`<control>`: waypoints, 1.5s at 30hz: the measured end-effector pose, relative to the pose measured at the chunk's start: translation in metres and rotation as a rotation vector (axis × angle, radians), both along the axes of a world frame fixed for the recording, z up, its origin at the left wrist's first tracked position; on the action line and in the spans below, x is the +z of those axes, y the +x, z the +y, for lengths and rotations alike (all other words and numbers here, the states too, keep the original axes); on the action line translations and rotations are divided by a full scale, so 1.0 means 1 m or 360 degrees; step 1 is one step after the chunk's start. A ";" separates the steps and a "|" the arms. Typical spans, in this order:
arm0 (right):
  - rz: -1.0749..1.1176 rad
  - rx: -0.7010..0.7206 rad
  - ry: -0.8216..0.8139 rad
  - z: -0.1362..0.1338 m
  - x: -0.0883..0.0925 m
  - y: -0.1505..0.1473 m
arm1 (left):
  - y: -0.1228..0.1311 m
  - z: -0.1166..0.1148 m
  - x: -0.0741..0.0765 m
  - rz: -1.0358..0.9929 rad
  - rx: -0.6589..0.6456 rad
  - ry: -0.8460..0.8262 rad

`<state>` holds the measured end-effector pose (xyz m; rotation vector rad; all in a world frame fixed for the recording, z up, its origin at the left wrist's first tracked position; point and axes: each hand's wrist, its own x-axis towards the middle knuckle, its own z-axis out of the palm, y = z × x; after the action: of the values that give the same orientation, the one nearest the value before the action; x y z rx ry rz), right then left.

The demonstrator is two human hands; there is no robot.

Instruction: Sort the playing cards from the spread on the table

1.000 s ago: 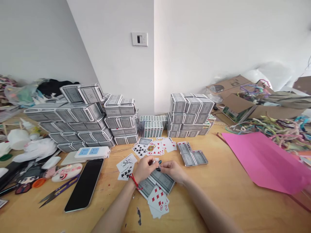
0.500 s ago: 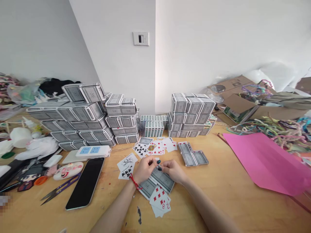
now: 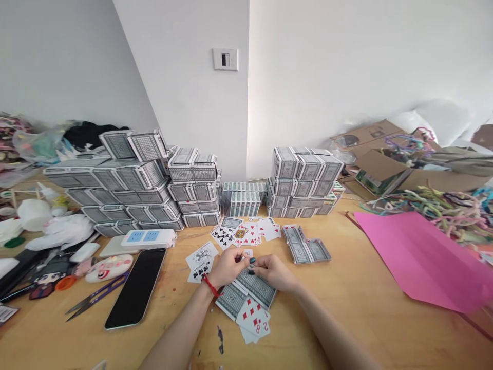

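Observation:
My left hand and my right hand meet fingertip to fingertip over a loose pile of playing cards on the wooden table. Both hands are closed in a pinch on something small that I cannot make out. Face-down patterned cards lie under the hands, with a red eight of diamonds showing nearer me. More face-up cards are spread beyond the hands, and two lie to the left. An opened card box lies flat to the right.
Stacks of boxed card decks line the wall. A black phone, a power strip, small scissors and clutter lie left. A pink sheet, pipe cleaners and cardboard boxes are right.
The hands have stayed pinched together over the cards with only small finger motion. The view has shifted slightly.

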<state>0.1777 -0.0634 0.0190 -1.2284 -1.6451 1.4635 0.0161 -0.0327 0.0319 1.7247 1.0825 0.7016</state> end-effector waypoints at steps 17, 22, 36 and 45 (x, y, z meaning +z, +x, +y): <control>0.0063 0.0014 0.0072 -0.002 -0.001 -0.001 | -0.003 0.001 0.005 0.0006 -0.0249 0.0057; -0.0035 0.0104 0.0109 -0.002 0.000 0.002 | -0.001 0.001 0.006 0.0172 -0.0455 0.0177; 0.0102 0.0039 -0.0101 0.004 0.003 0.006 | 0.000 0.002 0.002 -0.0055 -0.0377 0.0051; 0.1169 -0.0239 -0.0492 0.006 0.001 0.019 | -0.001 0.016 -0.017 -0.0312 0.0328 -0.0006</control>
<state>0.1963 -0.0573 0.0196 -0.7835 -0.8439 1.8228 0.0147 -0.0172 0.0145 1.5181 1.1315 0.9756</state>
